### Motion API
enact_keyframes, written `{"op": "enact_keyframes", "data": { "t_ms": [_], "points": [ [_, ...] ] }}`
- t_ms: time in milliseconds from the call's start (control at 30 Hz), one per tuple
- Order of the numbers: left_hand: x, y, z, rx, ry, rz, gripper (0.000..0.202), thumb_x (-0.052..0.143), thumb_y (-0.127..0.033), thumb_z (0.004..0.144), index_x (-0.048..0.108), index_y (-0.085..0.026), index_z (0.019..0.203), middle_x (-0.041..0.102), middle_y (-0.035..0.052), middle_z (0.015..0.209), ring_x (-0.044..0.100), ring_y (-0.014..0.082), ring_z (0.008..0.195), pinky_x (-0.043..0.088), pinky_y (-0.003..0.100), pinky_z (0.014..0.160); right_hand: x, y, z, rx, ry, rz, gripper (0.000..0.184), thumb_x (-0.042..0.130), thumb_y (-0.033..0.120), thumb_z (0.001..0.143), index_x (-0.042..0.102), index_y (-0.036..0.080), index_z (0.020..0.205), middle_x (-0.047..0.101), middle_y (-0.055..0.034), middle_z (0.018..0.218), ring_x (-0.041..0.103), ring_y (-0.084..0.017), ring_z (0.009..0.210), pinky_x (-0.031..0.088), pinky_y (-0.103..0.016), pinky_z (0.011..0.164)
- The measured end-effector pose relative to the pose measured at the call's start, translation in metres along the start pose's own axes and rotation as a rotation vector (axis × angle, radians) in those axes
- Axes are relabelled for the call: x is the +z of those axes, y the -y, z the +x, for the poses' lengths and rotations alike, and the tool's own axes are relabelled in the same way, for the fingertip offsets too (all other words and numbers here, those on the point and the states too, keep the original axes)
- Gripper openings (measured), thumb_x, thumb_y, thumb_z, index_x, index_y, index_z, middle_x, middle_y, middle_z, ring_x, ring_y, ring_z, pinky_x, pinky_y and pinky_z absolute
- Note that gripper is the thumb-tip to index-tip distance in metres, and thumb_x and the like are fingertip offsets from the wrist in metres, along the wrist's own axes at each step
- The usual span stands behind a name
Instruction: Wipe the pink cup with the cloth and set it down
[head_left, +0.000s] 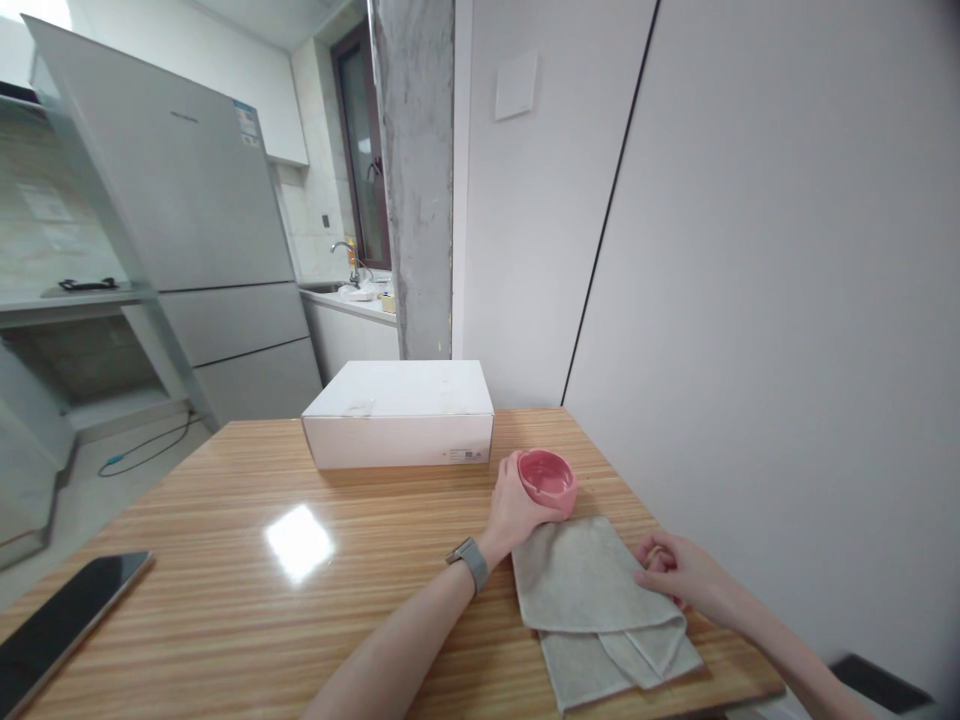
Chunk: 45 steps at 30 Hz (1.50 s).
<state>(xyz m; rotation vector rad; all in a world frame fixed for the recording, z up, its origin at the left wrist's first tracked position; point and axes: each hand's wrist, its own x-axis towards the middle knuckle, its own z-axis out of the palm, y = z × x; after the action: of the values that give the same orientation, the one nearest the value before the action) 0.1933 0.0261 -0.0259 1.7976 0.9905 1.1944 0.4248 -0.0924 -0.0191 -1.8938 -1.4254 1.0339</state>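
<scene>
Our left hand [517, 497] has its fingers and thumb closed around the side of a glossy pink round bowl with a thick wall [550, 482], just beyond the far edge of a folded grey-beige fabric cloth [577, 580]. Our right hand [671, 570] has its fingers curled at the cloth's right edge; we cannot tell whether they pinch the fabric or something else.

To handle this well, we should grip the bowl low on its outer wall, leaving the rim free, because the smooth surface may slip. On the right, a light hold would suit; the loose flaps at the cloth's near end could bunch.

The bowl's underside is hidden, so we cannot say whether it rests on the striped wood-look tabletop [375, 560] or is raised. A pinkish patch below the right fingers is unclear. Beyond and left of the cloth, a white rectangular cardboard box [401, 410] carries print too small to read. Far left of the cloth, a flat black phone [67, 630] is cut off by the frame.
</scene>
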Motion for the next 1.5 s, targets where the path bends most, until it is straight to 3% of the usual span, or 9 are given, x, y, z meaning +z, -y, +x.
{"op": "enact_keyframes", "data": {
  "t_ms": [200,367,433,500,667,867,1000,1233,1500],
  "points": [
    [0.003,0.005,0.001,-0.01,0.044,-0.037,0.102,0.088,-0.028,0.042,0.037,-0.021,0.129,0.046,0.011,0.124,0.045,0.0288,0.117,0.035,0.041,0.099,0.001,0.001,0.001,-0.016,-0.044,-0.138,0.02,0.064,0.033,0.058,0.05,0.022,0.068,0.047,0.0074,0.047,0.046,-0.011,0.045,0.035,-0.023,0.042],
    [-0.003,0.004,-0.001,-0.038,0.106,-0.046,0.127,0.09,-0.037,0.036,0.023,-0.013,0.141,0.03,0.0197,0.138,0.034,0.0345,0.129,0.028,0.042,0.107,0.003,0.012,-0.008,-0.07,-0.309,-0.5,0.012,0.063,0.029,0.064,0.056,0.023,0.072,0.06,-0.0003,0.057,0.058,-0.02,0.059,0.036,-0.029,0.055],
    [-0.013,-0.005,-0.005,0.005,0.123,-0.047,0.116,0.087,-0.041,0.045,0.027,-0.014,0.141,0.027,0.0189,0.142,0.03,0.0337,0.133,0.025,0.041,0.11,0.009,0.025,-0.014,-0.106,-0.438,-0.572,0.013,0.06,0.034,0.07,0.057,0.024,0.078,0.064,-0.0042,0.066,0.06,-0.025,0.066,0.037,-0.032,0.059],
    [-0.028,-0.018,-0.011,0.091,0.115,-0.04,0.084,0.078,-0.037,0.064,0.038,-0.018,0.136,0.034,0.0144,0.139,0.033,0.0287,0.131,0.027,0.039,0.11,0.021,0.042,-0.017,-0.165,-0.492,-0.582,0.016,0.055,0.039,0.077,0.058,0.024,0.081,0.065,-0.0063,0.07,0.061,-0.027,0.069,0.037,-0.035,0.062],
    [-0.076,-0.042,-0.036,0.223,0.07,0.043,0.029,0.057,-0.023,0.083,0.057,-0.023,0.112,0.055,0.0067,0.113,0.053,0.0201,0.108,0.042,0.034,0.095,0.078,0.094,-0.017,-0.401,-0.339,-0.408,0.021,0.048,0.041,0.085,0.059,0.026,0.075,0.066,-0.0042,0.069,0.061,-0.024,0.065,0.037,-0.033,0.062],
    [-0.131,-0.025,-0.065,0.24,0.036,0.319,0.01,0.051,-0.022,0.087,0.059,-0.022,0.092,0.059,0.0035,0.09,0.057,0.0172,0.084,0.046,0.029,0.076,0.162,0.133,-0.009,-0.674,-0.131,-0.389,0.019,0.043,0.023,0.088,0.052,0.021,0.07,0.063,-0.0019,0.067,0.056,-0.017,0.06,0.033,-0.027,0.057],
    [-0.165,-0.012,-0.078,0.3,0.032,0.582,0.015,0.046,-0.021,0.089,0.056,-0.021,0.078,0.058,0.0028,0.078,0.055,0.0162,0.072,0.043,0.027,0.066,0.199,0.148,-0.002,-0.832,-0.036,-0.437,0.017,0.044,0.014,0.084,0.048,0.02,0.069,0.061,-0.0014,0.068,0.055,-0.015,0.061,0.03,-0.025,0.056],
    [-0.199,0.008,-0.099,0.327,0.001,0.831,0.018,0.044,-0.018,0.087,0.052,-0.021,0.072,0.06,0.0005,0.068,0.057,0.0135,0.061,0.039,0.024,0.055,0.225,0.165,-0.006,-1.0,-0.055,-0.489,0.016,0.045,0.011,0.083,0.047,0.021,0.07,0.058,0.0006,0.066,0.053,-0.013,0.06,0.028,-0.025,0.057],
    [-0.199,0.015,-0.108,0.256,-0.093,0.789,0.022,0.041,-0.019,0.09,0.046,-0.022,0.069,0.059,-0.0016,0.063,0.057,0.0116,0.055,0.035,0.024,0.053,0.224,0.136,-0.029,-1.073,-0.13,-0.568,0.016,0.044,0.011,0.08,0.043,0.021,0.067,0.056,0.0009,0.063,0.051,-0.013,0.059,0.027,-0.026,0.058]
  ]
}}
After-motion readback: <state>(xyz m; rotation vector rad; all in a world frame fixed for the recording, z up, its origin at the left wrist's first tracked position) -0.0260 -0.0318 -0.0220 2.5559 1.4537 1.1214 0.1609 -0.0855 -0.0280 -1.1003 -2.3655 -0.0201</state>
